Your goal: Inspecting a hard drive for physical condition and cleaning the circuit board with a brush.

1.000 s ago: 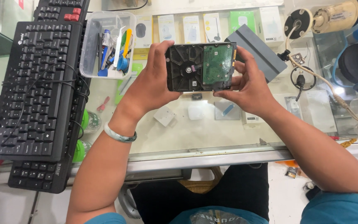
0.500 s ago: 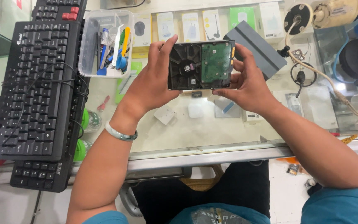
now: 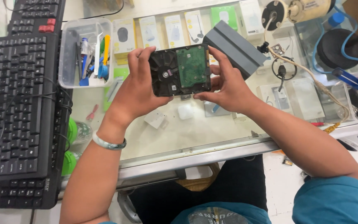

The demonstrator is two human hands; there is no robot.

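Item: black rectangular metal hard drive with green circuit board (image 3: 181, 70), held above the glass-topped desk (image 3: 195, 132).
Left hand (image 3: 139, 89) and right hand (image 3: 228, 85) clasp its short edges. Likely rigid, weighty, shock-sensitive; grip the sides, not the board. Nearby: black keyboard (image 3: 19, 99), clear plastic tool tray (image 3: 85, 52), grey box (image 3: 235, 47).

Head camera — looking straight down, close over glass counter (image 3: 195, 137)

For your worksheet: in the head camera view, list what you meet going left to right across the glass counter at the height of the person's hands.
black keyboard → clear plastic tray of tools → left hand → hard drive, circuit board side up → right hand → grey box → black cable loop → blue clip
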